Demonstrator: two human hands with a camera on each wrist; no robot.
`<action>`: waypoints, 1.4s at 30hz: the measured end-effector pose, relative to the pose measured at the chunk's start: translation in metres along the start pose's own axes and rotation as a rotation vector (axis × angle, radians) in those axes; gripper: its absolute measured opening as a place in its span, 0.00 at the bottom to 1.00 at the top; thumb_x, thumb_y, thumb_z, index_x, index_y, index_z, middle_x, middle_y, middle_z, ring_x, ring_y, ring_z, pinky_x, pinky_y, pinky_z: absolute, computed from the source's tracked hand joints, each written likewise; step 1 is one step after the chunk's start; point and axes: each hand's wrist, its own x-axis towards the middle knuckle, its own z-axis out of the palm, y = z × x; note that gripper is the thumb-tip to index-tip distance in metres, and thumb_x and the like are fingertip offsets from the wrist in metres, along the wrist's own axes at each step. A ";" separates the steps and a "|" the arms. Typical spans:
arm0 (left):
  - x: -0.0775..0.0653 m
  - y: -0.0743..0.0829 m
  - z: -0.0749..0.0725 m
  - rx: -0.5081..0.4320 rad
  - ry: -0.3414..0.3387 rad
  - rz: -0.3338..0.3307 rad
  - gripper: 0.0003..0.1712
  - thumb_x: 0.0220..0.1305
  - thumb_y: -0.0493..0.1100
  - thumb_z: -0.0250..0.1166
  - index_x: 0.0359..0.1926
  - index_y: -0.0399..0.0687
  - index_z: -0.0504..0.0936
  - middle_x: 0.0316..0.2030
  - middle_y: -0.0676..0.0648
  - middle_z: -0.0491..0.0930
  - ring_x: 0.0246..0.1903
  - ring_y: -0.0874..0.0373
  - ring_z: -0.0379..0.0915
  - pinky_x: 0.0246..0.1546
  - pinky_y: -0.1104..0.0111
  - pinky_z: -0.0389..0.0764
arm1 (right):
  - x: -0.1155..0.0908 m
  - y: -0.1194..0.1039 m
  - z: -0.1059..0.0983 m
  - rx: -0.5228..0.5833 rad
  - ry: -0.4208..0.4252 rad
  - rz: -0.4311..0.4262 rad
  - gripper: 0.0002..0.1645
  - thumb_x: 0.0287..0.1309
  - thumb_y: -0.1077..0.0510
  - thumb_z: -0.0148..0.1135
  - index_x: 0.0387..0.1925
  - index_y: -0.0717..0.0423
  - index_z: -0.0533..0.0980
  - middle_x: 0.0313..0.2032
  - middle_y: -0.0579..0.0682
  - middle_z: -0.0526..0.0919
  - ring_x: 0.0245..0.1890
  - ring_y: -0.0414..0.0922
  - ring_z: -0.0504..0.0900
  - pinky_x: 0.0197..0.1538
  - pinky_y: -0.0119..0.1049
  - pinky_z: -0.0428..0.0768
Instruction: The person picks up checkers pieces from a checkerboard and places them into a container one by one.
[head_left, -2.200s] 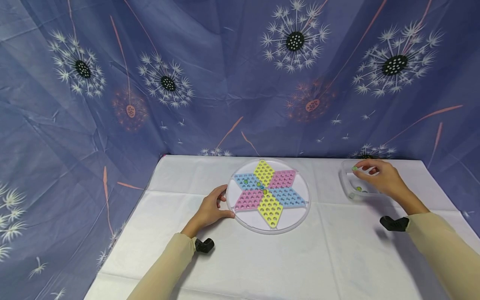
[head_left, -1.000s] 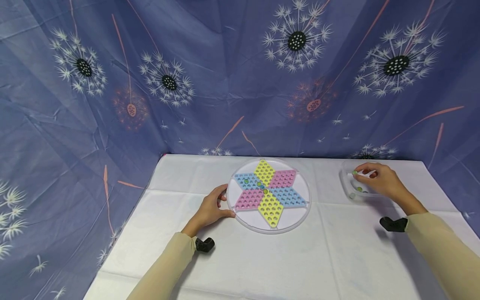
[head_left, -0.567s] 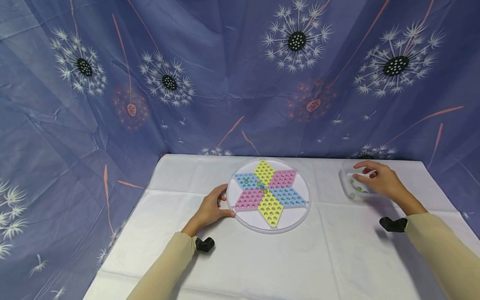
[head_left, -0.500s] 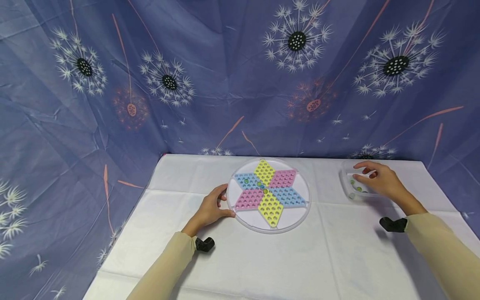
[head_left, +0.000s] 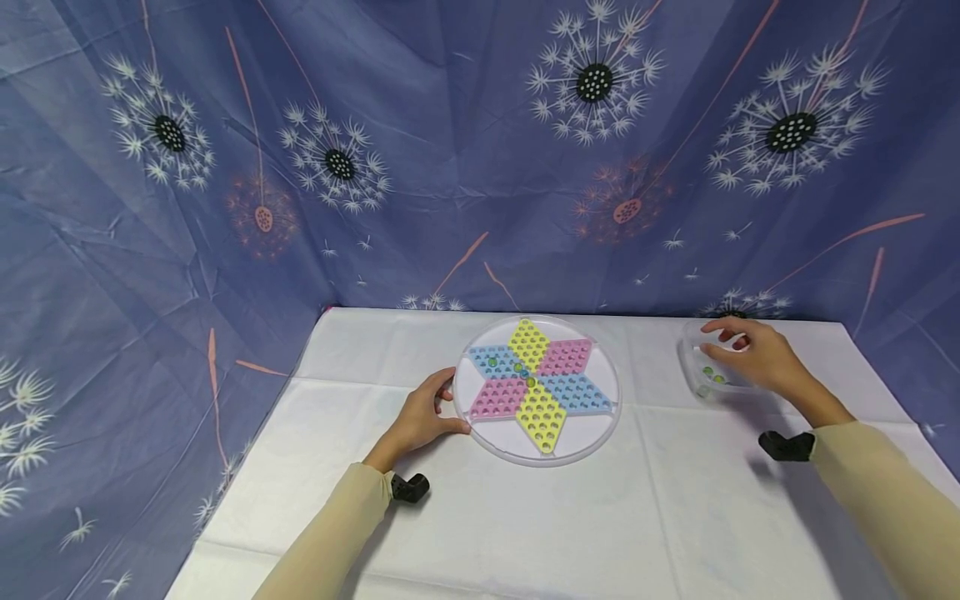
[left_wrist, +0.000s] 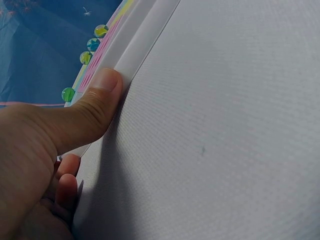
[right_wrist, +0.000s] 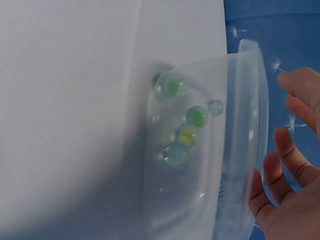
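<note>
A round Chinese checkers board point(head_left: 585, 437) with a yellow, pink and blue star lies on the table. Several marbles sit in its holes, one of them a green marble point(head_left: 492, 362) in the blue left point. My left hand point(head_left: 420, 417) grips the board's left rim, thumb point(left_wrist: 102, 95) on the edge and fingers curled beside it. Over a clear plastic container point(head_left: 686, 367) on the right is my right hand point(head_left: 761, 354), thumb and fingers spread apart with nothing between them. Inside the container are several marbles, among them a green marble point(right_wrist: 198, 116) and a yellow-green marble point(right_wrist: 186, 136).
A white cloth point(head_left: 525, 533) with fold creases covers the table. Behind it and to the left hangs a blue curtain point(head_left: 465, 167) printed with dandelions. Each wrist carries a small black camera mount, such as the left mount point(head_left: 409, 489).
The right hand lowered a pinched green marble into the container and let it go. The marble has rolled nearer the yellow-green one, and the fingers have spread and risen slightly. The left hand stayed put.
</note>
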 end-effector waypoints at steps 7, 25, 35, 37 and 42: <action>0.000 0.001 -0.001 0.011 0.001 0.004 0.60 0.46 0.42 0.85 0.77 0.42 0.63 0.46 0.47 0.75 0.37 0.55 0.67 0.40 0.66 0.70 | 0.004 -0.015 -0.004 -0.001 -0.026 -0.018 0.27 0.68 0.43 0.66 0.61 0.53 0.79 0.52 0.63 0.79 0.47 0.58 0.75 0.38 0.47 0.74; 0.000 -0.001 -0.002 0.013 -0.001 0.008 0.60 0.46 0.43 0.85 0.77 0.41 0.63 0.47 0.47 0.76 0.37 0.55 0.67 0.40 0.66 0.71 | 0.012 -0.044 0.002 0.032 -0.018 -0.075 0.24 0.67 0.45 0.69 0.58 0.53 0.81 0.49 0.62 0.80 0.44 0.54 0.75 0.40 0.48 0.74; 0.000 -0.001 -0.001 0.011 -0.003 0.011 0.60 0.46 0.42 0.85 0.77 0.42 0.62 0.49 0.46 0.76 0.39 0.55 0.68 0.40 0.66 0.71 | 0.022 -0.065 0.026 0.064 -0.023 -0.156 0.20 0.64 0.47 0.71 0.54 0.50 0.82 0.45 0.57 0.79 0.41 0.53 0.74 0.39 0.46 0.75; 0.000 -0.001 -0.001 0.013 -0.003 0.015 0.60 0.46 0.42 0.85 0.77 0.42 0.62 0.49 0.46 0.76 0.39 0.55 0.68 0.41 0.66 0.71 | 0.024 -0.071 0.031 0.072 -0.036 -0.163 0.20 0.64 0.48 0.72 0.54 0.50 0.83 0.45 0.57 0.79 0.42 0.53 0.74 0.39 0.45 0.75; 0.002 -0.002 0.000 0.024 -0.007 0.018 0.60 0.46 0.42 0.85 0.78 0.42 0.62 0.49 0.47 0.76 0.39 0.55 0.68 0.41 0.67 0.71 | 0.031 -0.087 0.042 0.088 -0.062 -0.190 0.19 0.64 0.48 0.72 0.53 0.50 0.83 0.44 0.57 0.78 0.42 0.54 0.74 0.40 0.47 0.76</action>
